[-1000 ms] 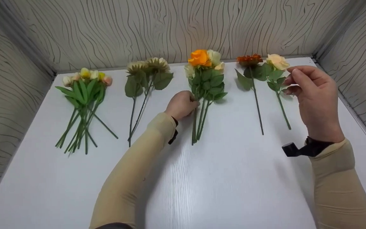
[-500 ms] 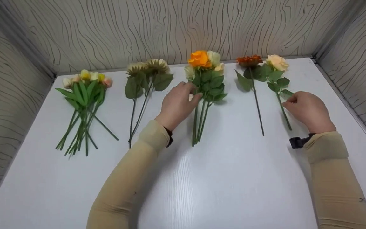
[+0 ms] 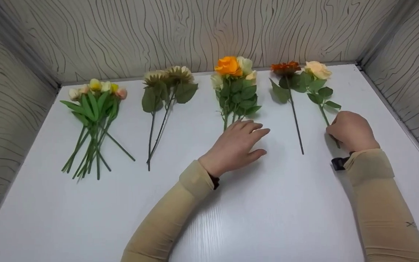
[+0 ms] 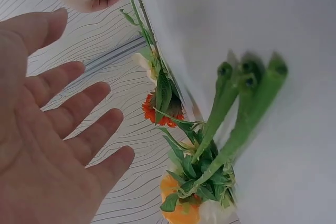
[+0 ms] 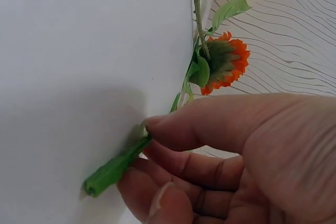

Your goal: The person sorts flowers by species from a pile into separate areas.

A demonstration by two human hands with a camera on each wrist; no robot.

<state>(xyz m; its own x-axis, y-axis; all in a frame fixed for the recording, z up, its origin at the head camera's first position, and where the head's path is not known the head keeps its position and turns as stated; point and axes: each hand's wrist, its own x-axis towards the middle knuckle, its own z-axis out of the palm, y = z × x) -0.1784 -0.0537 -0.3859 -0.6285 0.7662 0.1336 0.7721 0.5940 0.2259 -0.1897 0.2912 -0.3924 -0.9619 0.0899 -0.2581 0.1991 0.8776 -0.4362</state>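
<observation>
Near the right edge, the right hand (image 3: 353,131) pinches the lower stem of a peach rose (image 3: 318,70) that lies on the table. In the right wrist view, thumb and fingers meet on its green stem (image 5: 116,167). The left hand (image 3: 233,147) hovers over the lower stems of the rose bunch, whose orange rose (image 3: 228,66) stands out. Its fingers are spread and hold nothing; the left wrist view shows the bunch's cut stems (image 4: 239,114) apart from the palm. An orange-red flower (image 3: 286,68) lies just left of the peach rose.
On the white table (image 3: 267,218), tulips (image 3: 95,105) with crossed stems lie at far left. Two pale flowers with dark stems (image 3: 169,85) lie between them and the roses. A wood-grain patterned wall (image 3: 180,32) rises behind the flower heads.
The left hand has left the side of the rose bunch and shifted right and nearer, fingers spreading. The right hand has come down from the peach bloom to its stem, which has shifted slightly right.
</observation>
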